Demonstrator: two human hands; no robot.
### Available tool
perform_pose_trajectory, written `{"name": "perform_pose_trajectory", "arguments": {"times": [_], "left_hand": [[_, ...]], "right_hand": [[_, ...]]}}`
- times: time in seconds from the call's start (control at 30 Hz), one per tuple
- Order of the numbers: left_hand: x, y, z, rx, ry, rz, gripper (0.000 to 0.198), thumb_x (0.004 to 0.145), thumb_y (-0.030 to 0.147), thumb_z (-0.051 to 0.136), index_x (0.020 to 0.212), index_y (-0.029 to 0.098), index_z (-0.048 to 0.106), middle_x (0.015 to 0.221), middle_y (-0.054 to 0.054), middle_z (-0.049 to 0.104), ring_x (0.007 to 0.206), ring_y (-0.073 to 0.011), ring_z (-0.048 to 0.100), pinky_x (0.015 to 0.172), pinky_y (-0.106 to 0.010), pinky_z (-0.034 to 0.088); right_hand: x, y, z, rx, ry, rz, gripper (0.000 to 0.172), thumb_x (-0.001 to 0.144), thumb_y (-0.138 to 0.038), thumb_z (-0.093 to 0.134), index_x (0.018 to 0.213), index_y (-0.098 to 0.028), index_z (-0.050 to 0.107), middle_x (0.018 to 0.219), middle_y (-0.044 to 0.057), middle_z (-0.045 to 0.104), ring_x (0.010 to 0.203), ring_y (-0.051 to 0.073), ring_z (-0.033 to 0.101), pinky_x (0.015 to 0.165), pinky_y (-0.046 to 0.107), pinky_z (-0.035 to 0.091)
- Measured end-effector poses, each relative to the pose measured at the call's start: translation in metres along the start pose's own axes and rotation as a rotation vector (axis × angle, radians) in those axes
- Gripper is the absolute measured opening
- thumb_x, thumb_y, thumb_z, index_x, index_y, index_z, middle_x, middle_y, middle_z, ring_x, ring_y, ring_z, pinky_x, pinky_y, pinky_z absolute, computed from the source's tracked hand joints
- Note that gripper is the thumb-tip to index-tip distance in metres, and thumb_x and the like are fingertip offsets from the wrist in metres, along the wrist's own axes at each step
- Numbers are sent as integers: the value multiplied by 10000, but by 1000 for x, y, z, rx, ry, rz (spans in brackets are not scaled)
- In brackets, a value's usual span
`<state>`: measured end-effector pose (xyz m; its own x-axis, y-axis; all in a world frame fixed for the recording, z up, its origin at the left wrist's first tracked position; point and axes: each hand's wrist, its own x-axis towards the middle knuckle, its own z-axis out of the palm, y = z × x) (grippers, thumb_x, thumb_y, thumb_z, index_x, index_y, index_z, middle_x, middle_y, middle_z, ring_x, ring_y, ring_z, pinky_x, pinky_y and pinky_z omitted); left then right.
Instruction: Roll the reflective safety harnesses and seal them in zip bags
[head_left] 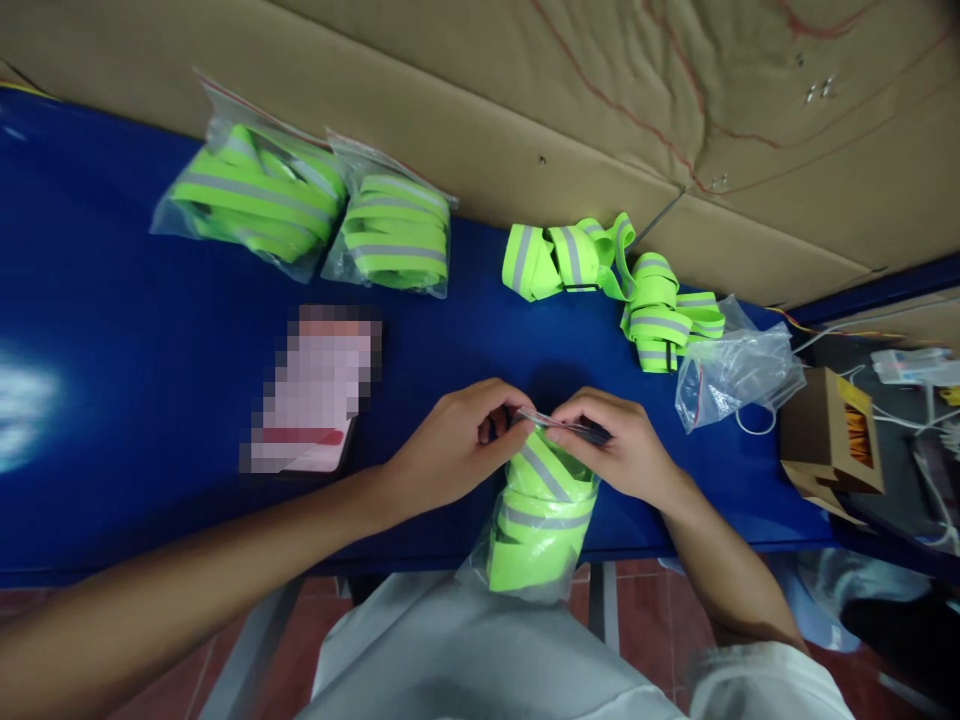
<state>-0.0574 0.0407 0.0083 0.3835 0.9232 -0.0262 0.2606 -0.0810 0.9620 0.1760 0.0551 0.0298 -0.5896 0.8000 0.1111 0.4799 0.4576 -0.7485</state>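
Bagged strap [541, 540] was pinched at its mouth by the left hand [461, 440] and right hand [630, 440]. Its long axis ran toward the wearer's shirt [457, 655], mouth pointing away; lime, grey-striped coils showed through clear plastic, at the blue table's [442, 350] near edge.

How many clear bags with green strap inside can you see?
3: a back-left bag, a second bag beside it, and a third bag held by the left hand and right hand.

Phone screen [318, 380] blurred into squares, mouth of bag [544, 535] partly covered by left hand [461, 440] and right hand [626, 445], dark piece [595, 433] at right hand seemingly half hidden, orange patch [856, 436] on carton [817, 420] near table's [435, 360] right front corner too small to tell, table's left end cut off.
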Motion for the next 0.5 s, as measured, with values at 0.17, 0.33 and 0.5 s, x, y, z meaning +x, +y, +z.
{"name": "perform_pose_trajectory", "arguments": {"times": [0.17,0.33,0.5], "left_hand": [[0,-1,1,40,3,3,149,995,277,600,967,197,723,884,13,689,718,-87,586,641,-213,423],[-1,-4,1,25,22,-5,145,990,268,618,954,205,743,893,19,709,704,-83,581,643,-215,418],[-2,-1,1,23,26,7,134,972,257,641,927,206,757,846,20,704,678,-84,560,616,-219,395]], "right_hand": [[-2,-2,1,-128,11,-40,80,974,-269,705,1021,-206,689,940,42,728,858,147,681,774,278,518],[-2,-2,3,-167,39,-47,72,982,-274,692,1008,-207,699,921,36,737,845,149,683,763,281,517],[-3,-4,5,-106,50,-26,62,990,-258,677,975,-207,709,877,29,727,780,132,662,713,269,508]]}}
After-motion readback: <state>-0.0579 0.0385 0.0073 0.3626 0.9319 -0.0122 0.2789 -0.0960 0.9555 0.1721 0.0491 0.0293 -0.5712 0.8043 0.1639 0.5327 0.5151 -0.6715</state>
